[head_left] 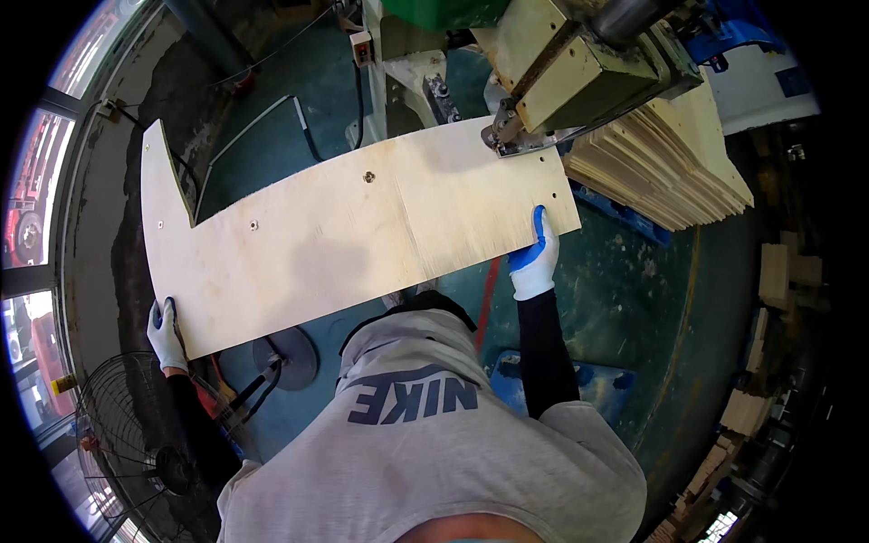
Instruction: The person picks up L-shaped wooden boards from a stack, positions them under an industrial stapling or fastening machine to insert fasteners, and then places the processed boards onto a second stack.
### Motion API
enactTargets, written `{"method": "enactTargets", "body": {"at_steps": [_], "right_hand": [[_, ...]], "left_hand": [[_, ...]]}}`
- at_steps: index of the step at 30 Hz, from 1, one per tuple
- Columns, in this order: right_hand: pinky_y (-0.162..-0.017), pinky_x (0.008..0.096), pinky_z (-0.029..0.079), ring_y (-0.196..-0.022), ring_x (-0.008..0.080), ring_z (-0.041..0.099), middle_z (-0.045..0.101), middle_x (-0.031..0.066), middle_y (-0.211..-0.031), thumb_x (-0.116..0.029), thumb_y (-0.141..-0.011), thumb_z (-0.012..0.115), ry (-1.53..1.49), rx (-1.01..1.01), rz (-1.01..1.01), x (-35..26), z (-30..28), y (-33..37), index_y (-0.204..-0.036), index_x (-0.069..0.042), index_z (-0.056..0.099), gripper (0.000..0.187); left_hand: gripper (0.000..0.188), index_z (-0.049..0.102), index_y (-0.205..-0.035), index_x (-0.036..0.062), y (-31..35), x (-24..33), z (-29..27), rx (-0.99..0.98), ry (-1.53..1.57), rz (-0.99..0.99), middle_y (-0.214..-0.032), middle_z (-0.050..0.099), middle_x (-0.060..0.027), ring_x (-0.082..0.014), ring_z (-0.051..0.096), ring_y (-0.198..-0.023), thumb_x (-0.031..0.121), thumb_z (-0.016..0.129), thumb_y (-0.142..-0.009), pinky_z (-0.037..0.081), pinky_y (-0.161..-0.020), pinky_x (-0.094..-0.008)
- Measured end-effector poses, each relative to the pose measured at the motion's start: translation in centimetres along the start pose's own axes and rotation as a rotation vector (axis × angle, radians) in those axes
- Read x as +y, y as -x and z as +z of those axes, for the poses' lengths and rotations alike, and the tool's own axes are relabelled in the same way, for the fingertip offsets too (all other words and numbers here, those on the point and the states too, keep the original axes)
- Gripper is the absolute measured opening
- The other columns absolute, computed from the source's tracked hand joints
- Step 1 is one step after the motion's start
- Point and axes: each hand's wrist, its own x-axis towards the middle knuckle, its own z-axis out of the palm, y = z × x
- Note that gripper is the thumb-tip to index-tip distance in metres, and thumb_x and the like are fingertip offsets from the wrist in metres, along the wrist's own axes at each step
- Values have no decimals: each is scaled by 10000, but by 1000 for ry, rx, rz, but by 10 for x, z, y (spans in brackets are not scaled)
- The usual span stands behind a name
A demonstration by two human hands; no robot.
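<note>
A large pale plywood panel (353,244) with a curved far edge and an upright arm at its left end spans the space in front of me. My left hand (167,335), in a white and blue glove, grips its near left corner. On the near right edge, my right hand (536,258) holds it too, blue thumb on top and the other fingers hidden beneath. Metal inserts (368,177) dot the panel, and small dark holes sit near its right end. The head of a green machine (511,136) stands over the far right edge of the panel; whether they touch I cannot tell.
A stack of cut plywood pieces (661,163) rests on a blue pallet (625,215) at the right. A caged fan (136,443) stands at lower left, beside a round black base (285,357). Wood offcuts (747,412) line the right side. Windows (36,190) run along the left.
</note>
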Motion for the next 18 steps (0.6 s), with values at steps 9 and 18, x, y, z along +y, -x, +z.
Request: {"method": "enactTargets", "body": {"at_steps": [9,18], "right_hand": [[-1045,465,491,-1279,280,575,572,109,-1414,-314,-1042,574,-38,56,44,4,-14,5,-1484,-69,448,521],[-1028,465,510,-1267,273,589,573,103,-1409,-314,-1032,598,-22,47,49,-2,-8,15,-1485,-75,447,534]], "left_hand": [[406,607,-1330,-59,-4,-1,3,-59,-5,-21,-1170,679,-43,-101,610,-995,186,663,-1010,489,-883,-241],[405,613,-1330,-49,-10,-4,-7,-63,30,-97,-1178,682,-38,-104,613,-994,202,659,-1015,496,-881,-248]]}}
